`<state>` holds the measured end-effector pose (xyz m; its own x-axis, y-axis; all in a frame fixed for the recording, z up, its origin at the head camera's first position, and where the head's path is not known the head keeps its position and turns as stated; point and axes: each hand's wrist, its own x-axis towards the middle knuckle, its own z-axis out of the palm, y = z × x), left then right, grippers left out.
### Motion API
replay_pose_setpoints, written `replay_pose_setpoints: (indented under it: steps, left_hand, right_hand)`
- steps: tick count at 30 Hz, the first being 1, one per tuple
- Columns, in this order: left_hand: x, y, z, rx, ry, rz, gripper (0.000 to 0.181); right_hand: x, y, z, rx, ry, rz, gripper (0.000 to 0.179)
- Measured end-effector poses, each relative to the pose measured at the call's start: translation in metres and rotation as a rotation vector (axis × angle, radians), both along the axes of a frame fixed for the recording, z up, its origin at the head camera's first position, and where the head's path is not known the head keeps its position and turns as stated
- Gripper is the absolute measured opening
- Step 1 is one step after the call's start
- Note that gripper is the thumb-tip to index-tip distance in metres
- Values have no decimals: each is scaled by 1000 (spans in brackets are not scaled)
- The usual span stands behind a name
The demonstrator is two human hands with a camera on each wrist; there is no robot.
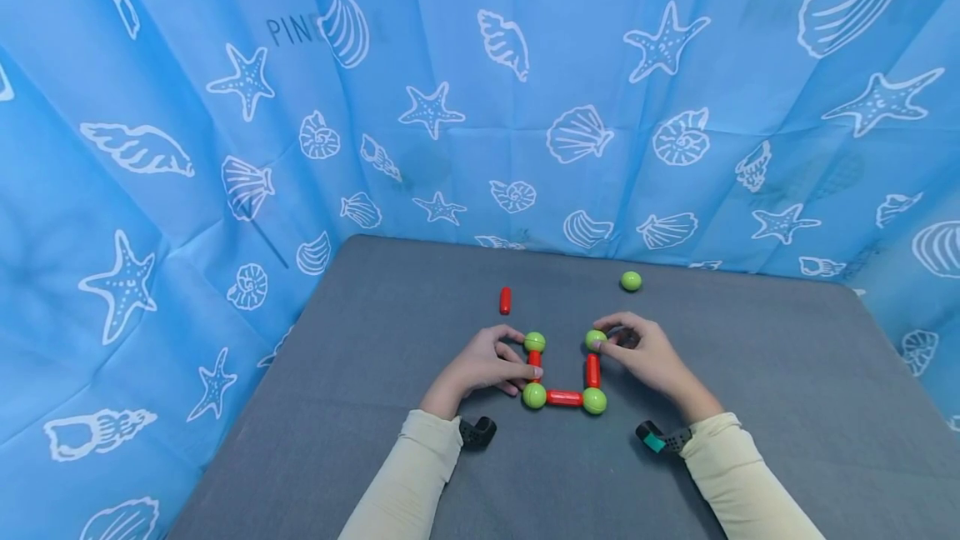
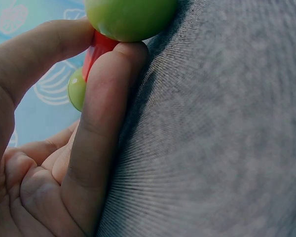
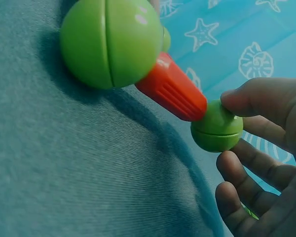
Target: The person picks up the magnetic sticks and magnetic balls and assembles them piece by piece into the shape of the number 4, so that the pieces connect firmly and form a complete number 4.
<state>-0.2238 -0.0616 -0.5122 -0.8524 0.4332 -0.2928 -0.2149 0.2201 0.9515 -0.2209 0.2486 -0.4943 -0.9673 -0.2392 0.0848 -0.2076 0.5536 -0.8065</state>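
Pinching a green ball, right hand angles inward

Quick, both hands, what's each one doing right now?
Left hand: closed, holding the left red rod of the joined shape.
Right hand: closed, pinching the green ball at the right red rod's far end.

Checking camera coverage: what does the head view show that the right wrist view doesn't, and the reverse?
Head only: the loose red rod, the whole U-shaped assembly, both sleeves and the wristbands.
Right wrist only: the palm side of the lower fingertips, and clear ridges along the right-side red rod, too fine to make out from the head.
Both: the right hand pinching the green ball at that rod's far end, the near-end ball, the grey cloth and the shell-print curtain.
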Motion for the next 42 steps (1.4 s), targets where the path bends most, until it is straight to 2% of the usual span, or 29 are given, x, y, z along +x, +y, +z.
replay_pose_setpoints:
  steps: [6, 11, 24, 33, 42]
  left_hand:
    - [0, 0, 0, 6, 4, -1, 60]
    - [-1, 0, 0, 8, 12, 1, 60]
    - [-2, 0, 0, 7, 7, -3, 61]
    - [-2, 0, 0, -6, 7, 0, 61]
    - [-1, 0, 0, -5, -5, 4, 61]
  right_hand:
    - [1, -2, 0, -27, 21, 18, 27]
    - [1, -3, 1, -46, 6, 26, 25]
    - [1, -1, 1, -70, -30, 31, 28]
    - [2, -6, -1, -51, -19, 13, 28]
    - [3, -8, 0, -66, -24, 31, 28]
